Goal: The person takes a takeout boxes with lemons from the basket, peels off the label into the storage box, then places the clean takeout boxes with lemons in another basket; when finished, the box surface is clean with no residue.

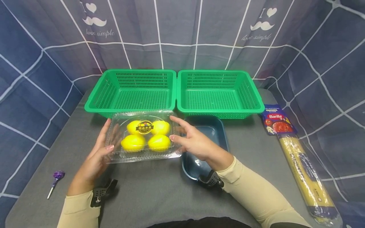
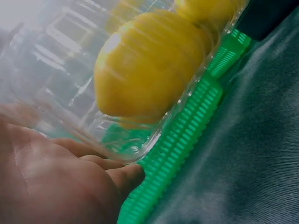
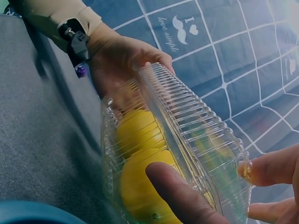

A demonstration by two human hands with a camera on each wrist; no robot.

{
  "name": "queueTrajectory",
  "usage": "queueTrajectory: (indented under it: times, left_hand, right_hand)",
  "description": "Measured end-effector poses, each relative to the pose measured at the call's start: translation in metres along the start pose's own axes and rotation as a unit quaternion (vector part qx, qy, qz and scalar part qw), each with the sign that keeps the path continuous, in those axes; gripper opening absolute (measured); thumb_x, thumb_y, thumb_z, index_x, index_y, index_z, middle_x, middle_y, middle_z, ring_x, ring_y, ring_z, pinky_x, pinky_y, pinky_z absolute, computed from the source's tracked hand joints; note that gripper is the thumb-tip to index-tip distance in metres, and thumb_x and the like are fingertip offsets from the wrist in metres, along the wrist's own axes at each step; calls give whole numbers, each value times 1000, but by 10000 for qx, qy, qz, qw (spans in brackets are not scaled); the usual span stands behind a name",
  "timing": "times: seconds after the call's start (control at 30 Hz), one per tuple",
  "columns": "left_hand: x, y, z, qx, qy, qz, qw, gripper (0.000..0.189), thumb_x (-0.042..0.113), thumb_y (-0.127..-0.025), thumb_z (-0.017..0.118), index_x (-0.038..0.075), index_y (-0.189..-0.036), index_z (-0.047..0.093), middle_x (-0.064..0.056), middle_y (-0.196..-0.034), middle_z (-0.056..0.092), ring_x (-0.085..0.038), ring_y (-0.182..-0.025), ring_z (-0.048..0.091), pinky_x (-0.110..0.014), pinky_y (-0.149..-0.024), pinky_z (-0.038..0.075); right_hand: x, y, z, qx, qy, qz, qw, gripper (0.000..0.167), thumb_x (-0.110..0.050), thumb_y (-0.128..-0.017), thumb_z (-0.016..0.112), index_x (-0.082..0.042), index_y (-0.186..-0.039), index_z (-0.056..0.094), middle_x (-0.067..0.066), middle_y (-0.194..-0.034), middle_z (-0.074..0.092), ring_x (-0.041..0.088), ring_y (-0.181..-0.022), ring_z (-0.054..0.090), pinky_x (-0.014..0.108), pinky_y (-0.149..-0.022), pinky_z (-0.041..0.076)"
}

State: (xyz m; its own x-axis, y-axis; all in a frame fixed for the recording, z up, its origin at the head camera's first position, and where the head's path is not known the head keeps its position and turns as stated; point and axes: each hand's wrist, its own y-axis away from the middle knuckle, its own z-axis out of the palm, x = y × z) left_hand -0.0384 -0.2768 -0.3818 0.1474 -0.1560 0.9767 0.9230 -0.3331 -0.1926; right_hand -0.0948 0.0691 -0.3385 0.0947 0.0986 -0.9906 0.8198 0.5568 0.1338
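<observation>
A clear plastic box [image 1: 117, 155] of several yellow lemons [image 1: 133, 143] is held up between both hands, in front of the green baskets. A black and gold label sits on its lid. My left hand [image 1: 95, 161] grips the box's left end, thumb on the near side, other fingers partly seen through the plastic. At the opposite end my right hand [image 1: 198, 142] holds the box with thumb and fingers spread around the edge. In the right wrist view the right thumb [image 3: 182, 193] lies across the box's side, with two lemons [image 3: 145, 182] visible behind the ribbed plastic.
Two green baskets [image 1: 132, 110] [image 1: 219, 111] stand side by side at the back. A dark blue basin [image 1: 196, 166] sits partly beneath the right forearm. To the right lie a Barilla pouch [image 1: 276, 118] and a long spaghetti pack [image 1: 306, 177]; to the left, a purple lollipop [image 1: 58, 175].
</observation>
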Motion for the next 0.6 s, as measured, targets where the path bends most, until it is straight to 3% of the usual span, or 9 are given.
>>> queueTrajectory:
  times: [0.07,0.13,0.27,0.37,0.6]
  left_hand:
    - [-1,1,1,53,78,-62,9999,80,-3,-106,27,33,-170,-2,-15,-175,-10,-43,-157,1,-67,-120,-4]
    - [-1,1,1,80,134,-71,9999,79,-3,-106,27,33,-170,-3,-13,-175,-10,-44,-157,-1,-69,-118,-7]
    - [-3,1,2,66,141,58,9999,79,-4,-105,25,30,-171,-3,-12,-175,-10,-47,-156,-2,-48,-126,10]
    - [-5,1,2,89,121,217,9997,79,-6,-104,25,28,-171,-1,-12,-175,-9,-44,-157,-1,-33,-123,23]
    - [-10,1,3,183,197,425,9987,80,-10,-102,24,24,-171,2,-13,-175,-6,-37,-158,0,-32,-123,22]
  right_hand:
    - [1,0,1,0,86,46,10000,75,-6,-104,65,-23,-168,29,24,-160,37,33,-107,67,39,-69,61]
    - [1,0,1,-8,154,65,9999,75,-6,-104,65,-23,-168,29,23,-160,37,32,-107,68,41,-70,61]
    - [1,0,2,-16,243,133,9996,76,-7,-104,65,-25,-168,28,22,-161,37,32,-101,71,41,-71,62]
    - [1,0,2,-13,226,170,9996,76,-7,-104,66,-25,-168,28,22,-161,36,32,-97,71,40,-71,61]
    - [3,1,7,7,277,209,9994,78,-8,-104,65,-26,-168,25,23,-162,35,29,-85,70,37,-67,60]
